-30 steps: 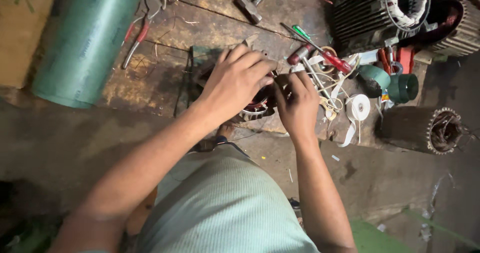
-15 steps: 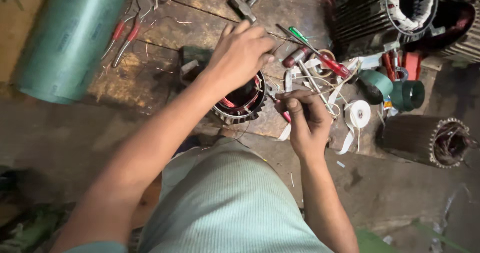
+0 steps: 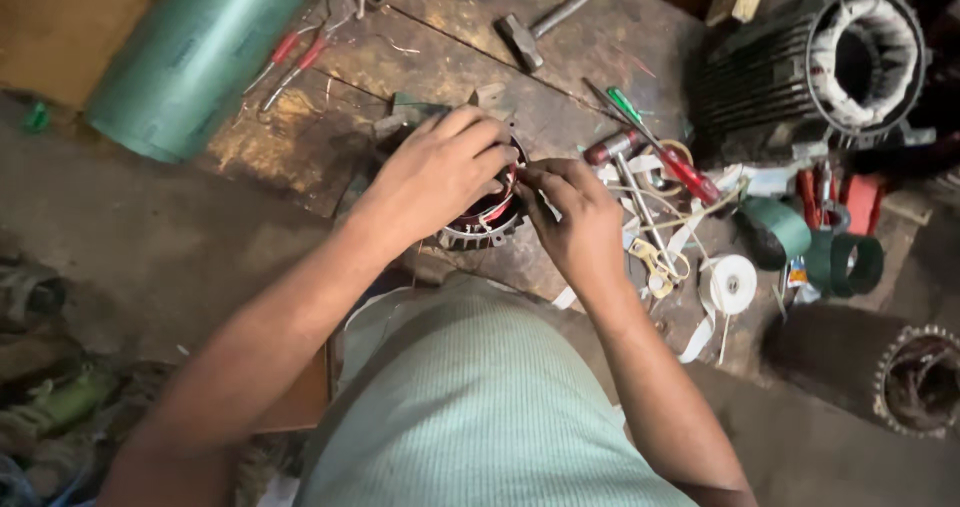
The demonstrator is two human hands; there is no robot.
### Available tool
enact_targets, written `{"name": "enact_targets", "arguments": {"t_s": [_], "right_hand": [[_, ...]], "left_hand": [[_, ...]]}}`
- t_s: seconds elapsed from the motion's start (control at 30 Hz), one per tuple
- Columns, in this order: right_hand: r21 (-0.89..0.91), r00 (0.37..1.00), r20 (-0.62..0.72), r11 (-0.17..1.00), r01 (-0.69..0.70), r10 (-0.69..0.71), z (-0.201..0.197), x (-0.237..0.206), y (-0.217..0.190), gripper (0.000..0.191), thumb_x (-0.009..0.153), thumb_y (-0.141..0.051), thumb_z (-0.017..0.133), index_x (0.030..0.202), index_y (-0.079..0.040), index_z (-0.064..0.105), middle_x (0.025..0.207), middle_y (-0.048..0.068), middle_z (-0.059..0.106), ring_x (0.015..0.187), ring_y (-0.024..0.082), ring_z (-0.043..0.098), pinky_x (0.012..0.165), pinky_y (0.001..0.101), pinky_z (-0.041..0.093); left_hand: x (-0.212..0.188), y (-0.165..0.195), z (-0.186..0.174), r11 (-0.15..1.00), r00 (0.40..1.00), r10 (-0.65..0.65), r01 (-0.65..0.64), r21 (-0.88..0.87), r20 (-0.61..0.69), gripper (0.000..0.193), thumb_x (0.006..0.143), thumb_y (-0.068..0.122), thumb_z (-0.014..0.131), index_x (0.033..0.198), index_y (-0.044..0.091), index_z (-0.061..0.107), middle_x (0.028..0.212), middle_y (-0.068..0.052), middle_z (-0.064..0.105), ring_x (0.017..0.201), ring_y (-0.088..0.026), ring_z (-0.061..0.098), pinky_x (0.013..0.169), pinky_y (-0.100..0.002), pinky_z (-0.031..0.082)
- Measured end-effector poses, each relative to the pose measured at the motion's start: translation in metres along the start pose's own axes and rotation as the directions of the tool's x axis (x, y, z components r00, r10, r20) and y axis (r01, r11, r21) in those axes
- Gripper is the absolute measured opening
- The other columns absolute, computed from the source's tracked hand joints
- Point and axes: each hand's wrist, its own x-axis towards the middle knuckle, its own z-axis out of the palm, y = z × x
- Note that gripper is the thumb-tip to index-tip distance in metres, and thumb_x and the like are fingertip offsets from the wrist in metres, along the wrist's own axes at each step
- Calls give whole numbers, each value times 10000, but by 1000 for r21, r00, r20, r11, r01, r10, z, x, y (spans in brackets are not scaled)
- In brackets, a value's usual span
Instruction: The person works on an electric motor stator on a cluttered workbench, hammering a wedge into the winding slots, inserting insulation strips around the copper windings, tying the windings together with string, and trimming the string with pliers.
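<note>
A small round motor stator [image 3: 482, 225] with reddish copper windings sits on a worn wooden board [image 3: 300, 142] in front of me. My left hand [image 3: 440, 172] lies over the stator's top and grips it. My right hand [image 3: 575, 217] is at the stator's right rim, its fingertips pinched on the winding wire there. Most of the stator is hidden under the two hands.
A large green roll [image 3: 195, 52] lies at the upper left, red-handled pliers [image 3: 290, 62] beside it. A hammer [image 3: 545, 22], screwdrivers [image 3: 650, 142], white tape roll [image 3: 730, 285] and green tape rolls [image 3: 810, 242] lie to the right. Big motor housings [image 3: 810, 72] stand behind and at right [image 3: 900, 377].
My right hand has risen from below the stator to its right rim, close to the left hand. The left hand has stayed on top of the stator. The view has shifted a little.
</note>
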Motion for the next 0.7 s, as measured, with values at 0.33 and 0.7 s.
{"name": "enact_targets", "arguments": {"t_s": [0.33,0.7], "right_hand": [[-244,928,298,922,300,-224,-18,7,12,180,874,-84,692,1018,25,695,1031,174,691,906,355,693,777,430,559],[3,981,117,988,157,-156,-5,28,32,193,900,-66,755,1089,-34,735,1071,139,711,941,347,701,821,412,570]], "left_hand": [[-2,7,8,999,999,14,-13,50,-29,289,757,168,778,1013,39,740,1013,-69,622,1049,-268,586,909,-381,530],[3,12,13,995,987,-94,97,21,-133,223,814,112,771,1008,50,681,1009,-108,607,1031,-325,584,944,-419,527]]}}
